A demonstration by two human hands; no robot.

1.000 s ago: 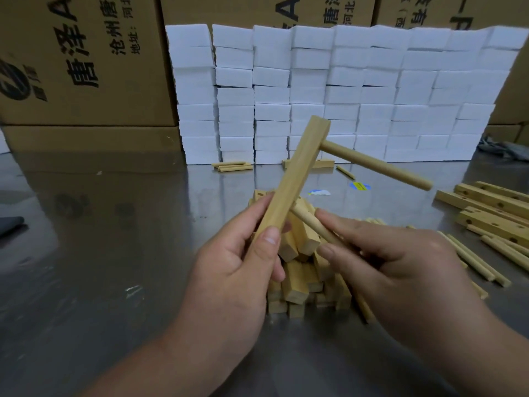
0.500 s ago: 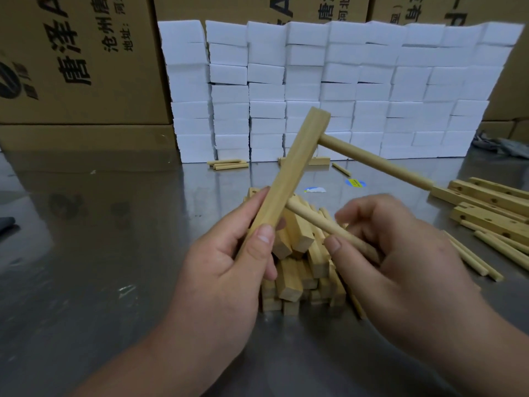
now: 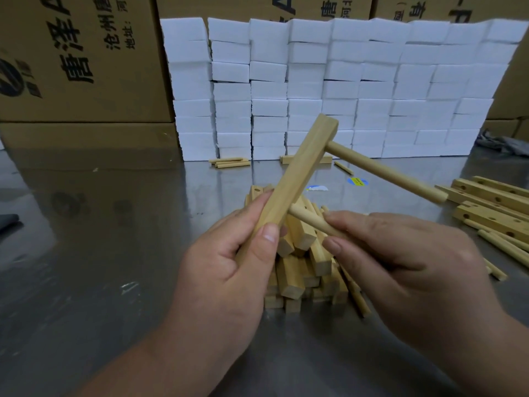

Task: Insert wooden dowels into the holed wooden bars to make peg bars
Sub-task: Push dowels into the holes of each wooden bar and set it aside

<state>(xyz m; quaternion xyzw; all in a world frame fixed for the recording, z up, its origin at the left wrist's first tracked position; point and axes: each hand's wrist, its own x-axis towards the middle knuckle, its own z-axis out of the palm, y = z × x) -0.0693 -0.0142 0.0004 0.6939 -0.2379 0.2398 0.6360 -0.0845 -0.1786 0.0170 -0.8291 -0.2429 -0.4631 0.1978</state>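
**Second dowel at the bar**

My left hand (image 3: 229,270) grips the lower end of a bar (image 3: 297,176), thumb on the near face and fingers curled behind. The bar tilts up and away from that hand. A dowel (image 3: 383,170) is seated near the top end and juts out above my right hand (image 3: 400,262). That hand pinches a second dowel (image 3: 309,217) between thumb and forefinger. Its tip meets the bar's side just above my left fingers; I cannot tell how far it is in. A pile of bars (image 3: 297,270) lies under both hands. Beyond my right hand lie holed bars (image 3: 492,213) and loose dowels (image 3: 503,245).
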